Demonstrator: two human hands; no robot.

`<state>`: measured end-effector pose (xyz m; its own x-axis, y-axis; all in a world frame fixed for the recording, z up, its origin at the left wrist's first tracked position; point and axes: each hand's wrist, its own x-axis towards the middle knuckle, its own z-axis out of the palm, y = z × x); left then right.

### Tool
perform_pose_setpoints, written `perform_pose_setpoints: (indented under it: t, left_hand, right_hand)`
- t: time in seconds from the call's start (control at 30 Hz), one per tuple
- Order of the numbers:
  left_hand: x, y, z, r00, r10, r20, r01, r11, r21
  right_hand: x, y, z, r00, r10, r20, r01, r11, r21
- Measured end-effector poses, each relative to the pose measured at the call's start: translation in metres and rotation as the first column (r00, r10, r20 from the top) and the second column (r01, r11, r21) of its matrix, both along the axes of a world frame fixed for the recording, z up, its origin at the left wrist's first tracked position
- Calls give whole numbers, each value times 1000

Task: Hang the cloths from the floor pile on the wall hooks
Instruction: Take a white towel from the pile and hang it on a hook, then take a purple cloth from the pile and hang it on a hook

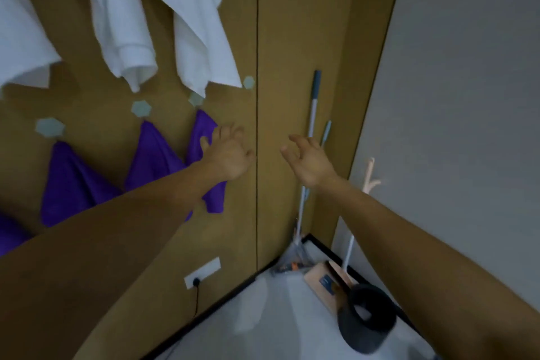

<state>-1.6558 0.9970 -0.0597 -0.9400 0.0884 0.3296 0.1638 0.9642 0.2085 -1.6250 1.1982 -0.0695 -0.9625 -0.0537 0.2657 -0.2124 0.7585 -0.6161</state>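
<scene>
Purple cloth [209,131], soft and light, hangs below a hexagonal wall hook [195,99] at the right end of its row. The left hand [229,156] sits at its edge, fingers half-curled (whether they pinch it is unclear). The right hand [306,159] hovers nearby, loosely open and holding nothing. Such cloth is probably best taken by a bunched corner.

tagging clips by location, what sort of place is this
Probably a utility or cleaning-storage corner indoors: white towels and purple cloths hang from hexagonal wall hooks on a brown panelled wall, and long-handled cleaning tools lean in the corner.
</scene>
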Motion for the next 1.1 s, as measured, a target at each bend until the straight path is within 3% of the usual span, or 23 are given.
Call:
perform_pose_setpoints:
  t: [0.1, 0.2, 0.3, 0.47, 0.8, 1.1]
  left_hand:
    - [28, 32, -43, 988, -37, 148, 40, 999, -20]
    - [58, 71, -88, 959, -189, 210, 157, 975, 157]
    - [88, 119, -138, 923, -174, 343, 180, 984, 13]
    - [149, 198, -230, 794, -280, 540, 328, 945, 8]
    - [204, 273, -407, 536, -287, 794, 461, 887, 10]
    - [274, 308, -655, 340, -277, 899, 413, 903, 122]
  right_hand:
    - [39, 40, -34, 995, -51, 90, 51, 999, 11]
    - [80, 82, -73, 978, -142, 155, 141, 990, 16]
    - [126, 129, -116, 946, -201, 253, 199, 979, 35]
    - [197, 202, -195, 863, -263, 432, 245, 965, 99]
    - [269, 258, -371, 586, -317, 745, 374, 922, 98]
    - [344, 288, -651, 270, -272, 924, 480, 869, 116]
